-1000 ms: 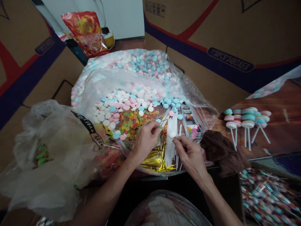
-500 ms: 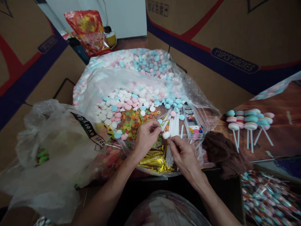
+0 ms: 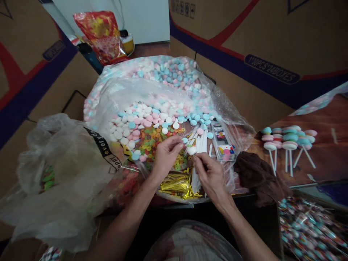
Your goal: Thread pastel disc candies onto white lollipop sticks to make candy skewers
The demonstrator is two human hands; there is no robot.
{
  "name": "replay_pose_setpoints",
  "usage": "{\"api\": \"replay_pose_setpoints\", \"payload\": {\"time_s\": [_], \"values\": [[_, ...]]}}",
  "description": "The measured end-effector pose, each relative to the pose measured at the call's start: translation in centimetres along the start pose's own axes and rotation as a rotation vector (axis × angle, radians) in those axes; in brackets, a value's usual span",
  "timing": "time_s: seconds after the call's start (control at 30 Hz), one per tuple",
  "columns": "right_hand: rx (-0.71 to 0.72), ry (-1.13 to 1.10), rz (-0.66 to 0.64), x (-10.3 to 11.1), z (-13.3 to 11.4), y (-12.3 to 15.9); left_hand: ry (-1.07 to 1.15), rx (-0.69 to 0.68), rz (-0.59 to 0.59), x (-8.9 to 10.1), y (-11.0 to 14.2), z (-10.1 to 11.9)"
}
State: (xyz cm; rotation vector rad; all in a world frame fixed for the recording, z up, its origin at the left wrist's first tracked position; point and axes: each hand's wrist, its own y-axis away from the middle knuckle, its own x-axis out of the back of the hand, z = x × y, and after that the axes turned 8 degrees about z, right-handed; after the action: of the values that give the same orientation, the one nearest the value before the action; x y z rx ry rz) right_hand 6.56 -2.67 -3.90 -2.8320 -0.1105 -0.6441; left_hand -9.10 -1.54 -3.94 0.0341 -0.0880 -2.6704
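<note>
My right hand [image 3: 210,174] pinches a thin white stick just below a white candy disc [image 3: 192,150]. Something pale green, like a gummy ring [image 3: 189,146], shows at the disc's upper edge. My left hand [image 3: 168,154] is closed in a pinch over the gummy rings. A blue candy disc [image 3: 185,140] is right by its fingertips; whether they grip it I cannot tell. Below and between the hands are gold twist ties [image 3: 176,185] and white sticks [image 3: 201,143]. Pink, white and blue candy discs [image 3: 148,117] spill from a large clear bag [image 3: 122,88].
Finished candy skewers [image 3: 289,139] stand at the right, beside a brown cloth [image 3: 255,177]. A box of wrapped candy [image 3: 312,232] is at lower right. A plastic bag [image 3: 67,181] lies left, a small package [image 3: 223,139] right of the sticks. Cardboard boxes [image 3: 244,43] rise behind.
My left hand has drawn back slightly to the left, away from the white disc. My right hand has lifted the disc a little, and pale green now shows at its top.
</note>
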Motion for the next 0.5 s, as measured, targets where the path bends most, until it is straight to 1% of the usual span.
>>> {"api": "replay_pose_setpoints", "payload": {"time_s": [0.13, 0.3, 0.4, 0.5], "values": [[-0.001, -0.025, -0.072, 0.43, -0.33, 0.3, 0.128, 0.073, -0.006, 0.29, -0.28, 0.04], [-0.016, -0.033, -0.111, 0.36, -0.48, 0.23, 0.235, 0.171, -0.019, 0.46, -0.22, -0.36], [-0.006, -0.017, -0.158, 0.58, -0.4, 0.04, 0.224, 0.179, -0.046, 0.73, -0.2, -0.03], [0.018, -0.022, -0.181, 0.93, -0.39, -0.05, 0.144, 0.18, -0.109, 1.02, -0.16, 0.53]]}}
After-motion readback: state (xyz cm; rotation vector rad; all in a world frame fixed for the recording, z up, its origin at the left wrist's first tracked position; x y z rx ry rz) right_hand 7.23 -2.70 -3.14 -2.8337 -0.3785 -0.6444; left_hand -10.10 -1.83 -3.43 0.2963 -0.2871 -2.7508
